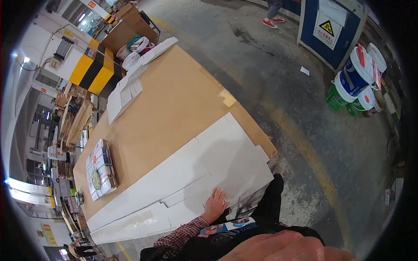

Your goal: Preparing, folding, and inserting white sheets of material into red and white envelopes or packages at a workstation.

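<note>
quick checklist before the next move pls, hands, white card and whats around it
1. Left hand placed on the white card: ok, resting palm down near its near edge.
2. Right hand clear: cannot tell, out of view.
3. Card surface unbroken: not ok, dark lines, cuts or seams, run across it by the hand.
4. Bundle off the card: ok, it lies on the brown board, apart from the card.
5. Other person at a distance: ok, the red shoes are on the floor well beyond the board.
6. Buckets off the board: ok, the right-hand stack stands on the floor.
</note>
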`<state>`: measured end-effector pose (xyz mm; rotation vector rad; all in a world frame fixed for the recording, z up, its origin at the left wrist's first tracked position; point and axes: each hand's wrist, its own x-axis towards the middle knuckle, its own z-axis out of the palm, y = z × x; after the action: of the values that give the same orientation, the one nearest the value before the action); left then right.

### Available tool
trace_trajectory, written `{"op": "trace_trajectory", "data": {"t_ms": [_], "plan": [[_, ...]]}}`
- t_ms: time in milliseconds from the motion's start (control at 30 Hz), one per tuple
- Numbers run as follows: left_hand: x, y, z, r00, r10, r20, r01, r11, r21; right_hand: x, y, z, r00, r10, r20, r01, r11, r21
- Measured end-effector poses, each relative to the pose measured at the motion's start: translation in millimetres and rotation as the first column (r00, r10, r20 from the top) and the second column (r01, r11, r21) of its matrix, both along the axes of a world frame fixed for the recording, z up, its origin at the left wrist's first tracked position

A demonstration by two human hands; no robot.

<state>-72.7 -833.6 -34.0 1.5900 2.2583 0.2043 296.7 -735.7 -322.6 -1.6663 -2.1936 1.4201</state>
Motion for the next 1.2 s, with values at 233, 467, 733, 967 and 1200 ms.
{"op": "trace_trajectory", "data": {"t_ms": [233,467,733,967,1200], "plan": [[4,-3,-13,0.999,0.042,0.032,-0.044,0.997,0.06,-54,88,36,0.918,0.056,-0.392,-0.068,0.998,-0.016],[17,-9,-22,0.983,0.169,0.069,-0.175,0.98,0.098,-90,162,61,0.724,0.052,-0.687,-0.162,0.982,-0.096],[23,-11,-46,0.968,0.238,-0.081,-0.242,0.969,-0.043,-49,152,131,0.713,-0.254,-0.654,-0.1,0.886,-0.454],[12,14,-22,0.969,0.247,0.017,-0.241,0.925,0.295,-179,232,321,0.75,0.654,-0.098,-0.483,0.643,0.594],[22,-1,-38,0.948,0.317,-0.031,-0.282,0.88,0.382,-212,214,286,0.076,0.973,0.216,-0.883,-0.035,0.469]]}}
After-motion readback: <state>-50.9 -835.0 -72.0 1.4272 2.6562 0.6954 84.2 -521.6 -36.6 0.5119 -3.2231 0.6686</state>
